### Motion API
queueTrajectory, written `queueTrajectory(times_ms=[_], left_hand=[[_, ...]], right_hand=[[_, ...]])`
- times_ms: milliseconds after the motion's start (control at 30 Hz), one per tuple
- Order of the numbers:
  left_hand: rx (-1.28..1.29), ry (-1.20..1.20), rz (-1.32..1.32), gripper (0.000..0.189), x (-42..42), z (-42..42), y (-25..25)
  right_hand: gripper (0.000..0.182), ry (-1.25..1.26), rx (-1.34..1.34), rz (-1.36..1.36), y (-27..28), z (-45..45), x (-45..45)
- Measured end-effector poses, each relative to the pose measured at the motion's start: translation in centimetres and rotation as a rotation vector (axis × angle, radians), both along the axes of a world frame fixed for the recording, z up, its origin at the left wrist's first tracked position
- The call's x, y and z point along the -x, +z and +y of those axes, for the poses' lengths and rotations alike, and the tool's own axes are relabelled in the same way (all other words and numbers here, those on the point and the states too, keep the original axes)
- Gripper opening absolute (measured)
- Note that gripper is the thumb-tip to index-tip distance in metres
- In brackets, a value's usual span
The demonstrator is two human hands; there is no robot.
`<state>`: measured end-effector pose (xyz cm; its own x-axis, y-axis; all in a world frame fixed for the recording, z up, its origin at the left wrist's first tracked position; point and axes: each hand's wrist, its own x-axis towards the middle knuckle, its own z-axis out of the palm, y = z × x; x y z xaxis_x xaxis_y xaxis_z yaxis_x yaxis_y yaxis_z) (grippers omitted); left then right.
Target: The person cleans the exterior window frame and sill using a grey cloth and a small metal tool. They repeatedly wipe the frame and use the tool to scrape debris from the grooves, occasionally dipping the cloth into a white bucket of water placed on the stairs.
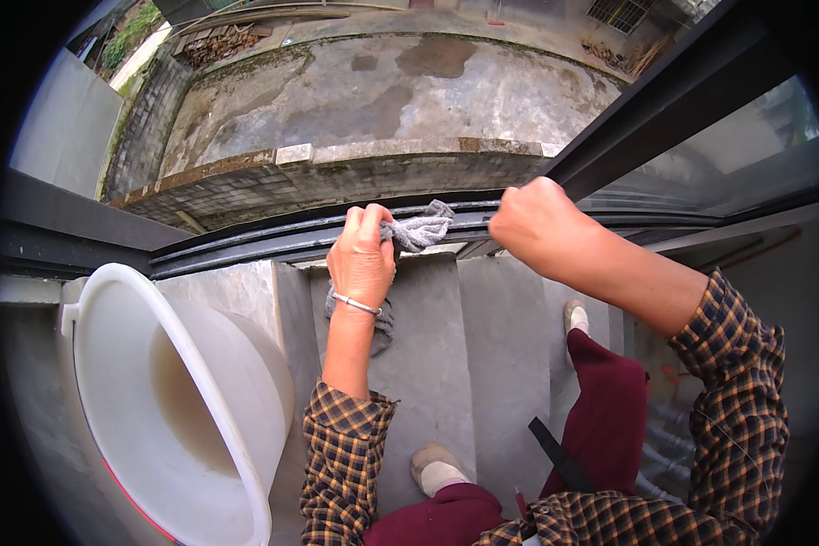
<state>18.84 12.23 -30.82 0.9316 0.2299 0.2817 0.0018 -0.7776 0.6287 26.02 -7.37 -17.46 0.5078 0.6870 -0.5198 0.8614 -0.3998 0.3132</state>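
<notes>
My left hand (363, 256) grips a wet grey cloth (420, 232) over the dark metal window track (259, 240). One end of the cloth lies on the rails to the right of the fingers, and another part hangs below the hand beside the wrist. My right hand (534, 222) is closed at the track near the foot of the sliding window frame (645, 102); its fingers are turned away, so whether it holds anything is hidden. A gap of track lies between the two hands.
A large white plastic bucket (246, 355) with murky brown water (191, 403) stands at the left. Grey stone steps (416, 389) lie below the window, with my feet on them. Beyond the opening, a block wall (341, 174) borders a concrete yard (327, 95) at a lower level.
</notes>
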Motion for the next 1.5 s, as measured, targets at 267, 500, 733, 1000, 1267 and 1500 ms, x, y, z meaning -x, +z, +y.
queueTrajectory(times_ms=[267,500,733,1000,1267,1500], left_hand=[[0.044,0.093,-0.03,0.029,0.8,1.2,-0.4],[0.068,0.062,-0.055,0.033,1.0,1.4,-0.8],[0.161,0.055,-0.048,0.023,0.6,1.2,-0.2],[0.524,-0.09,-0.078,0.016,0.0,-0.2,2.5],[0.626,-0.182,-0.164,0.018,-0.9,-0.6,5.0],[0.398,-0.087,-0.054,0.017,-0.7,-0.2,2.6]], right_hand=[[0.003,0.008,-0.412,-0.035,-1.8,-0.1,-0.8],[0.008,0.162,0.054,-0.046,-1.7,2.6,-2.1],[0.003,0.072,-0.13,-0.047,0.6,0.2,-1.4],[0.01,0.104,-0.305,0.007,-0.7,2.2,-3.7],[0.007,0.05,-0.187,0.08,-0.9,0.2,-3.3],[0.002,0.12,-0.15,0.002,-0.2,-0.4,-1.4]])
